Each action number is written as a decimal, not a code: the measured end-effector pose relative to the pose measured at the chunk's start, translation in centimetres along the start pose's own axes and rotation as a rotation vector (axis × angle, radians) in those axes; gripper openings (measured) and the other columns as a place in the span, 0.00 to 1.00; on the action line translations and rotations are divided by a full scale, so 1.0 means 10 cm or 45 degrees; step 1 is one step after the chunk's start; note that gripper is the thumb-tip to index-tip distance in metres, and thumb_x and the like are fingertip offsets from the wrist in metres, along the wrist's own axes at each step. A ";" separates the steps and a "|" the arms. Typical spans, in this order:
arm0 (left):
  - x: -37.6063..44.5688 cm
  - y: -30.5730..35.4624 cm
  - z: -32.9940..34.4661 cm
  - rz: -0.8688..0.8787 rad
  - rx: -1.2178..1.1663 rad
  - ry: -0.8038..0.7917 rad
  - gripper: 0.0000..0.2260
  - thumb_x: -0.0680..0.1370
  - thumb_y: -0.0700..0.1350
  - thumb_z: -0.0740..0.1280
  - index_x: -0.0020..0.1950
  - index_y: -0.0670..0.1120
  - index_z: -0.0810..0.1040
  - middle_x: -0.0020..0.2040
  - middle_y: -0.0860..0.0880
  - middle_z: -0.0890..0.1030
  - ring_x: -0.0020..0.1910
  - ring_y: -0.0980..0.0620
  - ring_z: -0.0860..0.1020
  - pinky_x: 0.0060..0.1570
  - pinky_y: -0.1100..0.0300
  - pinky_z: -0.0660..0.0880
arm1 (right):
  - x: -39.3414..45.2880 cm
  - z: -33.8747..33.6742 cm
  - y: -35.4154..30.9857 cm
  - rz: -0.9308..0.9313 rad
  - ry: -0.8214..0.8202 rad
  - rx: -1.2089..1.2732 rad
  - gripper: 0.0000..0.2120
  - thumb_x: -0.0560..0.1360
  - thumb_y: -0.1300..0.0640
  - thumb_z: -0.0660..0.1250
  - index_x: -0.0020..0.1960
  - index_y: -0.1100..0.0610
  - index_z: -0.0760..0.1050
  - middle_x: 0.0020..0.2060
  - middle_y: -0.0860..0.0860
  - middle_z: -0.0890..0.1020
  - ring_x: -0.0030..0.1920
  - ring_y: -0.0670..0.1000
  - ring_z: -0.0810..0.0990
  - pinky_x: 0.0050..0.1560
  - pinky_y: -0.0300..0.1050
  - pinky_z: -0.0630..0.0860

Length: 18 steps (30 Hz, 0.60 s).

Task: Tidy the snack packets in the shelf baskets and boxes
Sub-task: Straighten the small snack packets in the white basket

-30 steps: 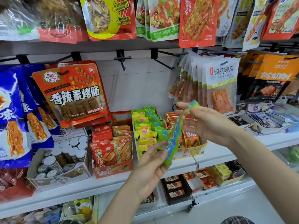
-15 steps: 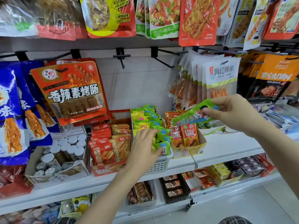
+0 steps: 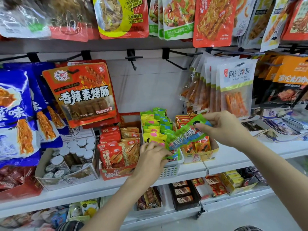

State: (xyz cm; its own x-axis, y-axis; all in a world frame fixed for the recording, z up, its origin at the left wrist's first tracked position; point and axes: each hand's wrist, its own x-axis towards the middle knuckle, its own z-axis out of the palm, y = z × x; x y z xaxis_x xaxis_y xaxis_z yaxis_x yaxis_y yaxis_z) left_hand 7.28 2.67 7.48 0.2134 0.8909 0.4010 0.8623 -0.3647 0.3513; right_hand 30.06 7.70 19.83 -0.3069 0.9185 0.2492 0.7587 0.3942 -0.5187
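Item: one green-and-blue snack packet (image 3: 185,136), long and flat, which we find held slantwise above the front of the white basket (image 3: 170,170). Our right hand (image 3: 224,128) pinches its upper end between thumb and fingertips; our left hand (image 3: 152,158) has fingers curled at its lower end, down among the packets at the basket's front edge (whether those fingers grip this packet or a neighbouring one, we cannot tell).

Directly under the held packet: the basket's stock of yellow, green and pink sachets (image 3: 154,125), standing in rows.

Just right of the lower grip, beneath the right hand: a yellow cardboard box (image 3: 199,156) of orange packets, partly covered by the held packet.

Left of the left hand: a red display box (image 3: 116,174) with red and tan packets upright in it; farther left, a carton of small capped jars (image 3: 75,150).

Above and behind both hands: hanging bags on pegs, among them a large red bag (image 3: 81,94) to the left and clear bags of orange strips (image 3: 235,90) to the right.

Below the grips: a lower shelf (image 3: 188,212) with further boxed snacks.
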 end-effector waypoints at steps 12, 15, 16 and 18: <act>0.02 -0.05 0.03 -0.044 -0.145 0.063 0.06 0.75 0.44 0.72 0.50 0.52 0.85 0.51 0.54 0.83 0.59 0.50 0.74 0.58 0.60 0.55 | 0.25 0.59 -0.15 -0.210 -0.160 -0.279 0.15 0.76 0.52 0.70 0.62 0.52 0.80 0.53 0.54 0.83 0.49 0.52 0.79 0.56 0.44 0.72; 0.05 -0.07 0.04 -0.041 -0.132 0.047 0.05 0.76 0.45 0.71 0.50 0.52 0.85 0.51 0.54 0.83 0.59 0.51 0.73 0.56 0.60 0.54 | 0.25 0.86 -0.15 -0.233 -0.383 -0.361 0.11 0.74 0.52 0.71 0.54 0.56 0.83 0.43 0.53 0.77 0.48 0.55 0.75 0.48 0.46 0.69; 0.05 -0.07 0.04 -0.039 -0.140 0.048 0.05 0.76 0.45 0.71 0.50 0.52 0.85 0.50 0.54 0.82 0.60 0.51 0.72 0.56 0.60 0.54 | 0.23 0.89 -0.12 -0.222 -0.432 -0.366 0.09 0.74 0.51 0.73 0.49 0.57 0.83 0.37 0.49 0.74 0.43 0.54 0.74 0.42 0.46 0.67; 0.06 -0.08 0.05 -0.041 -0.155 0.050 0.05 0.76 0.45 0.71 0.50 0.52 0.85 0.51 0.55 0.82 0.60 0.53 0.72 0.56 0.61 0.54 | 0.21 0.86 -0.04 -0.108 -0.372 -0.246 0.08 0.70 0.49 0.76 0.40 0.52 0.80 0.31 0.43 0.74 0.37 0.50 0.73 0.37 0.43 0.69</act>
State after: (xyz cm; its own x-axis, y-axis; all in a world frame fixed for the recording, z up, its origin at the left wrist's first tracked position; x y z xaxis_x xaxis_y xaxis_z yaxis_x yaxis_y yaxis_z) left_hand 6.90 3.65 7.04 0.1667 0.8922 0.4197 0.8059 -0.3685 0.4633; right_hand 24.17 9.74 13.48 -0.5037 0.8635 0.0262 0.8093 0.4823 -0.3352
